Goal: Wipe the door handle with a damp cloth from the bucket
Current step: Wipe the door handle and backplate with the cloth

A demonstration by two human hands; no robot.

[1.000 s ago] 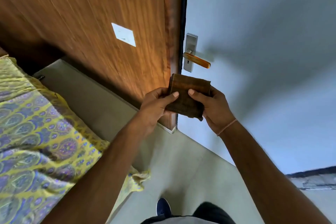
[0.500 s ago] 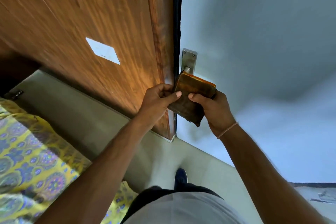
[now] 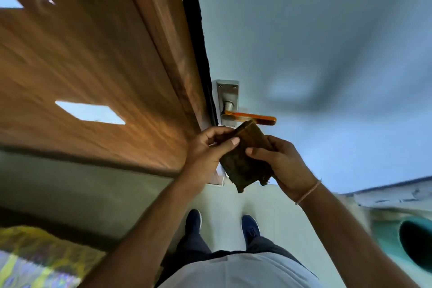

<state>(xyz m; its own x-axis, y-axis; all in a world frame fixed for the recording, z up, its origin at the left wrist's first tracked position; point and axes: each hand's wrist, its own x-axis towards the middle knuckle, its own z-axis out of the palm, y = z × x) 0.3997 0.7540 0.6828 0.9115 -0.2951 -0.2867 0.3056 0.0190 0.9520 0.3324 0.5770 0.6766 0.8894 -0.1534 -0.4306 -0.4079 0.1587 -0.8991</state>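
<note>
Both hands, left hand [image 3: 205, 147] and right hand [image 3: 284, 161], grip a folded dark brown cloth [image 3: 245, 159], fingers closed on it. It sits just below the orange lever door handle [image 3: 253, 117] on its steel plate.

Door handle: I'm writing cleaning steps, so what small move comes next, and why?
Probably lift the folded brown cloth up onto the orange lever door handle. Both the left hand and right hand hold it just below the lever, only its top corner overlapping it.

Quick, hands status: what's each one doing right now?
Left hand: closed on the left edge of the folded brown cloth.
Right hand: closed on the cloth's right side.
</note>
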